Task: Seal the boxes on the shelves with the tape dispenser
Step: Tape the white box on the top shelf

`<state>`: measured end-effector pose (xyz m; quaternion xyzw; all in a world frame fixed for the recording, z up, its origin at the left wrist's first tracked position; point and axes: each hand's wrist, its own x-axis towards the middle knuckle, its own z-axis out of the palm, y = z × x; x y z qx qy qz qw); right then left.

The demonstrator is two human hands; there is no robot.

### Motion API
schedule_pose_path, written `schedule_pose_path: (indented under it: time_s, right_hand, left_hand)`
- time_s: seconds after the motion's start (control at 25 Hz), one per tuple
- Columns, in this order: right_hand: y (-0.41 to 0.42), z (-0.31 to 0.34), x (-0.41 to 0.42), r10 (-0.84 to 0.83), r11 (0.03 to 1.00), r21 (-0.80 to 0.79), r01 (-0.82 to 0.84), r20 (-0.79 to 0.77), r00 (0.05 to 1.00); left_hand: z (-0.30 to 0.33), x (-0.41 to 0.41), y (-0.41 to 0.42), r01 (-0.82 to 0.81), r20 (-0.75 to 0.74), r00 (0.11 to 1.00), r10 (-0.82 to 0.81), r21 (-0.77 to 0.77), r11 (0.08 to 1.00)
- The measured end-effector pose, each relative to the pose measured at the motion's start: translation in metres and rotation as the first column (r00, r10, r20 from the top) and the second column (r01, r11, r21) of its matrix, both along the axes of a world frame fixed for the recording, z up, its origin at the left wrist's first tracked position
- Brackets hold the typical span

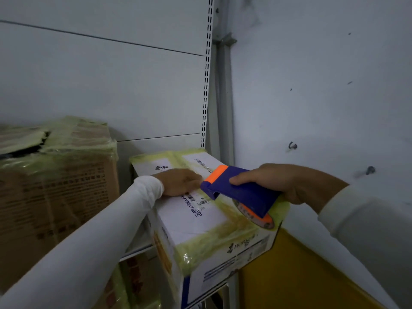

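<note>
On the shelf's right end, hard by the corner upright, sits the white box (200,219), its top crossed with yellowish tape and a printed label. The dispenser (240,192) lies on the box top, orange front edge pointing left, its roll over the near right corner. The right hand (287,184) wraps the blue body, thumb laid along the top; that grip is closed firmly round the tool. The left hand (180,181) rests palm-down on the lid, fingers fairly straight, pressing the flaps and holding nothing.

Cardboard like this is probably light and stiff at the edges but gives in the middle of the lid, so pressure seems best kept near the seam while the flat hand steadies it. Glossy tape may let the tool slide easily. The box overhangs the shelf edge, so a hard pull toward the near side could tip it.

To the left stands a brown box (55,186), heavily taped, its top torn. More cartons sit below.
</note>
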<state>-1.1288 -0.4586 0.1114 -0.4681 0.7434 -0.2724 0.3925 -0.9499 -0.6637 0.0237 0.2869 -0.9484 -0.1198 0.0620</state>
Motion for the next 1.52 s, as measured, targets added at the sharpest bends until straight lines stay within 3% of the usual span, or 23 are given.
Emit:
schedule_pose_path:
  time_s: [0.12, 0.28, 0.52, 0.72, 0.96, 1.16, 1.28, 1.4, 1.52]
  right_hand:
    - [-0.002, 0.002, 0.001, 0.025, 1.0, -0.016, -0.025, 0.004, 1.0]
    - [0.0, 0.004, 0.009, 0.062, 0.998, -0.024, -0.061, 0.03, 0.998]
    - [0.059, 0.008, 0.003, 0.076, 0.997, -0.01, -0.076, 0.087, 0.993]
    - [0.126, -0.047, 0.014, 0.024, 0.999, -0.041, -0.012, 0.305, 0.952]
    - [0.125, -0.113, 0.026, -0.17, 0.974, -0.079, 0.211, 0.356, 0.919]
    - [0.105, -0.134, 0.015, -0.106, 0.963, -0.194, 0.19, 0.375, 0.921]
    - [0.082, -0.138, 0.01, -0.043, 0.956, -0.251, 0.149, 0.384, 0.922]
    - [0.062, -0.146, 0.008, -0.009, 0.95, -0.285, 0.128, 0.384, 0.923]
    - [0.055, -0.156, 0.005, 0.013, 0.945, -0.306, 0.119, 0.399, 0.917]
  left_hand:
    - [-0.007, 0.005, 0.009, -0.005, 0.036, 0.999, 0.003, 0.053, 0.999]
    - [0.002, 0.007, 0.011, -0.172, -0.009, 0.984, 0.176, 0.172, 0.97]
    - [0.001, -0.003, 0.009, -0.313, 0.09, 0.949, 0.304, 0.13, 0.941]
    - [0.002, 0.0, 0.012, -0.205, 0.027, 0.979, 0.203, 0.148, 0.968]
    - [0.0, 0.0, 0.013, -0.196, 0.075, 0.979, 0.19, 0.091, 0.976]
    - [0.004, 0.001, 0.013, -0.226, 0.025, 0.974, 0.226, 0.004, 0.974]
    - [0.009, -0.005, 0.025, -0.123, -0.067, 0.99, 0.125, 0.038, 0.992]
    - [0.003, -0.014, 0.04, -0.026, -0.013, 1.0, 0.026, 0.044, 0.999]
    - [0.002, -0.013, 0.048, -0.055, 0.011, 0.998, 0.055, 0.028, 0.998]
